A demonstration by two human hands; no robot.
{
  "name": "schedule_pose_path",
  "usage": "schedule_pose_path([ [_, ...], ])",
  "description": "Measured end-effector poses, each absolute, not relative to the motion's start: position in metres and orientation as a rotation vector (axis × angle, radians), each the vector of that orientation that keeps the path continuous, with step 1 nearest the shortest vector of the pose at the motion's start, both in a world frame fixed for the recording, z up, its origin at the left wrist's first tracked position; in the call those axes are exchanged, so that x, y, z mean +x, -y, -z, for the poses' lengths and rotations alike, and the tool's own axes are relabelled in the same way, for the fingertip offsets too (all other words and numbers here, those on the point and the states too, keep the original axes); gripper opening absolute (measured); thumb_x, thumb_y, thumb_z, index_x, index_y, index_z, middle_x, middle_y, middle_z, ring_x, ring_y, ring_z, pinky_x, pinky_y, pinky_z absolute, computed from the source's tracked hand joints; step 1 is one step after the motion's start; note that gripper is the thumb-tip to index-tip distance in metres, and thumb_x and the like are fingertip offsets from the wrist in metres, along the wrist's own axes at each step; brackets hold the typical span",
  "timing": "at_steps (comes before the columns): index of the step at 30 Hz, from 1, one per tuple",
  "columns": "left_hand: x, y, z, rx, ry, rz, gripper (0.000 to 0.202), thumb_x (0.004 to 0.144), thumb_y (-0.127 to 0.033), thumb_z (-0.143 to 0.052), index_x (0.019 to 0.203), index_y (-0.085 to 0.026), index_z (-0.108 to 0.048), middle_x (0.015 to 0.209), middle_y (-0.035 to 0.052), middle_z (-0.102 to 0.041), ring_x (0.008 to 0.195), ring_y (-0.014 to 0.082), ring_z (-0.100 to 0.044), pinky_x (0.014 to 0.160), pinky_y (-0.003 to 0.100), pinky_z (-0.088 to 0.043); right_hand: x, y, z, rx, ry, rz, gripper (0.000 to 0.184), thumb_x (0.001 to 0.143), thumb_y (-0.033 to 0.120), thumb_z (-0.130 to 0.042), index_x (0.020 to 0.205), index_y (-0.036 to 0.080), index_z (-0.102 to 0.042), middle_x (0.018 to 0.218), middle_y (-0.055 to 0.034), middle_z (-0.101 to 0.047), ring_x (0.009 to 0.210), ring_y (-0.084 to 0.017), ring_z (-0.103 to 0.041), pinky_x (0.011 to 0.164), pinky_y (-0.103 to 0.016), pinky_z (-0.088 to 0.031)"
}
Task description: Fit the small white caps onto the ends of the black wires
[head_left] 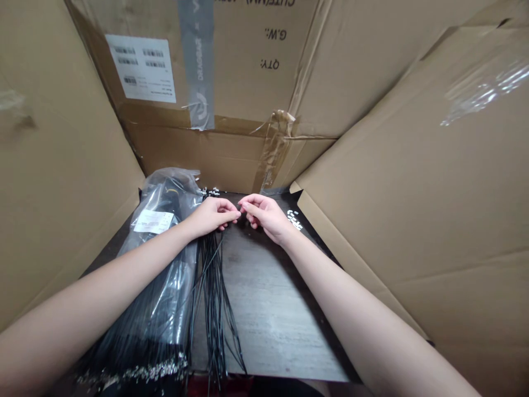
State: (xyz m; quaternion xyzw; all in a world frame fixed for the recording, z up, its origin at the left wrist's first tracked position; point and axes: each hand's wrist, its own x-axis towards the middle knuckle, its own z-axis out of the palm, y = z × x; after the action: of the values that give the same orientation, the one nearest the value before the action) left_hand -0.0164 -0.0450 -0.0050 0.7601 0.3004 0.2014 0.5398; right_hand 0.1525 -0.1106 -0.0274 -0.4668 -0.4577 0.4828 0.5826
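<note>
My left hand is closed in a pinch above the upper part of a bundle of loose thin black cables. Close beside it, almost touching, my right hand is also pinched, thumb against forefinger. Whatever lies between the fingertips is too small or too hidden to make out. The cables' far ends carry small white and silvery tips. Under my left forearm lies a clear plastic bag full of similar black cables, with a white label. Several small white pieces lie just right of my right hand.
Cardboard walls stand around the dark tabletop: a left panel, a right panel and a taped box at the back. Many silvery cable ends stick out of the bag near the front edge.
</note>
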Motion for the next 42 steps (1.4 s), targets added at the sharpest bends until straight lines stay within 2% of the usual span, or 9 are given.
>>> schedule_pose_path([
  [4, -0.016, 0.044, 0.005, 1.776, -0.697, -0.500, 0.030, 0.072, -0.040, -0.074, 0.076, -0.011, -0.064, 0.070, 0.0021, -0.066, 0.050, 0.0061, -0.052, 0.047, 0.019, -0.044, 0.152, 0.112, 0.025, -1.124, 1.093, -1.137, 0.039, 0.061, 0.045, -0.082, 0.083, 0.016, -0.067, 0.063, 0.0036, -0.059, 0.048, -0.006, -0.043, 0.038, -0.019, -0.034],
  [9, -0.016, 0.045, 0.008, 1.819, -0.734, -0.519, 0.021, 0.075, -0.032, -0.070, 0.077, -0.012, -0.065, 0.070, 0.0033, -0.068, 0.050, 0.0071, -0.054, 0.047, 0.019, -0.045, 0.149, 0.113, 0.025, -1.212, 1.143, -1.080, 0.034, 0.063, 0.045, -0.081, 0.075, 0.015, -0.069, 0.060, 0.0005, -0.062, 0.046, -0.006, -0.043, 0.039, -0.019, -0.035],
  [21, -0.018, 0.054, 0.001, 2.125, -0.863, -0.651, 0.008, 0.073, -0.022, -0.065, 0.069, -0.015, -0.067, 0.057, -0.0004, -0.065, 0.049, 0.0105, -0.058, 0.049, 0.020, -0.044, 0.145, 0.114, 0.026, -1.221, 1.059, -1.018, 0.031, 0.061, 0.043, -0.082, 0.072, 0.016, -0.072, 0.058, 0.0008, -0.060, 0.046, -0.007, -0.042, 0.038, -0.020, -0.034],
  [30, -0.018, 0.054, 0.001, 2.239, -0.858, -0.701, 0.007, 0.073, -0.019, -0.065, 0.070, -0.015, -0.069, 0.065, 0.0014, -0.070, 0.061, 0.0128, -0.063, 0.060, 0.021, -0.046, 0.146, 0.113, 0.026, -1.169, 1.056, -1.037, 0.034, 0.060, 0.045, -0.082, 0.073, 0.018, -0.067, 0.058, 0.0035, -0.056, 0.047, -0.007, -0.042, 0.039, -0.020, -0.034],
  [33, -0.018, 0.054, 0.001, 2.198, -0.831, -0.690, 0.012, 0.076, -0.025, -0.066, 0.074, -0.014, -0.071, 0.069, 0.0026, -0.071, 0.061, 0.0123, -0.062, 0.056, 0.020, -0.045, 0.148, 0.112, 0.027, -1.142, 1.053, -1.056, 0.037, 0.060, 0.047, -0.083, 0.075, 0.018, -0.066, 0.059, 0.0043, -0.055, 0.047, -0.007, -0.042, 0.040, -0.020, -0.033],
  [37, -0.017, 0.053, 0.001, 1.959, -0.770, -0.586, 0.024, 0.083, -0.035, -0.061, 0.081, -0.013, -0.071, 0.077, 0.0056, -0.073, 0.051, 0.0089, -0.056, 0.042, 0.018, -0.041, 0.151, 0.113, 0.025, -1.118, 1.044, -1.103, 0.037, 0.062, 0.047, -0.082, 0.077, 0.019, -0.066, 0.061, 0.0039, -0.057, 0.049, -0.007, -0.041, 0.042, -0.021, -0.033],
  [42, -0.018, 0.051, -0.002, 1.646, -0.749, -0.492, 0.020, 0.080, -0.031, -0.068, 0.078, -0.011, -0.071, 0.070, 0.0047, -0.070, 0.042, 0.0041, -0.045, 0.035, 0.015, -0.033, 0.152, 0.114, 0.021, -1.083, 1.024, -1.149, 0.038, 0.059, 0.046, -0.085, 0.078, 0.019, -0.067, 0.062, 0.0031, -0.058, 0.052, -0.007, -0.043, 0.045, -0.021, -0.033],
])
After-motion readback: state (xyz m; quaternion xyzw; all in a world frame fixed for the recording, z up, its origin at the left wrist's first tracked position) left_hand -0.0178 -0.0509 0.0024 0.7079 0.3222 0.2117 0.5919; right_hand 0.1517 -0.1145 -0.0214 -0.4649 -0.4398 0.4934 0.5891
